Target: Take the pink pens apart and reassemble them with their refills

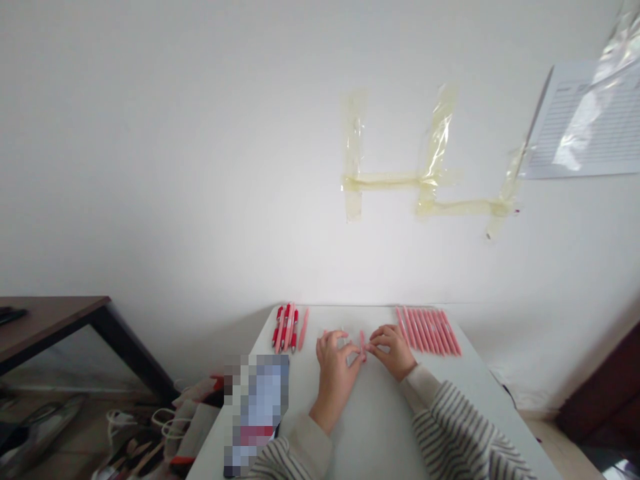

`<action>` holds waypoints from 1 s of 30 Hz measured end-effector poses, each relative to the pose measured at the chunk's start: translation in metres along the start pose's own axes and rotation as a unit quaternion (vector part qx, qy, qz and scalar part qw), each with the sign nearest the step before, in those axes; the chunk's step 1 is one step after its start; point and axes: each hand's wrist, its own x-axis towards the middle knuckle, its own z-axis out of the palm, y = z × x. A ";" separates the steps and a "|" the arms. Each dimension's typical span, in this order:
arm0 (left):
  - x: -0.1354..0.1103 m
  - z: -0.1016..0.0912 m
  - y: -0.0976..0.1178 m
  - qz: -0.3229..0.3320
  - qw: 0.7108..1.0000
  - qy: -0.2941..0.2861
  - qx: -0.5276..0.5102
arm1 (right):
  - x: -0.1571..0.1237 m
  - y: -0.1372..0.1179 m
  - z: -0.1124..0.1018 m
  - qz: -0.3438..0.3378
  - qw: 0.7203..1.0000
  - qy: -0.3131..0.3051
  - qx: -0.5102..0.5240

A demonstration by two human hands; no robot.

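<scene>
Both of my hands meet over the far middle of a white table (380, 427). My left hand (334, 363) and my right hand (393, 348) are closed in pinches on the two ends of one pink pen piece (363, 347), held between them just above the tabletop. A small group of red and pink pens (287, 328) lies to the left of my left hand. A row of several pink pens (428, 330) lies side by side to the right of my right hand. My sleeves are striped.
A blurred flat object (260, 410) lies on the table's left edge. A dark wooden table (50, 320) stands at the left, with bags and cables (150, 433) on the floor. Yellowed tape (425, 180) and a sheet of paper (585, 127) are on the wall.
</scene>
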 end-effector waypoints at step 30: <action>0.007 -0.014 -0.008 -0.067 0.995 0.030 0.063 | 0.001 0.009 -0.005 -0.041 0.997 -0.003 -0.069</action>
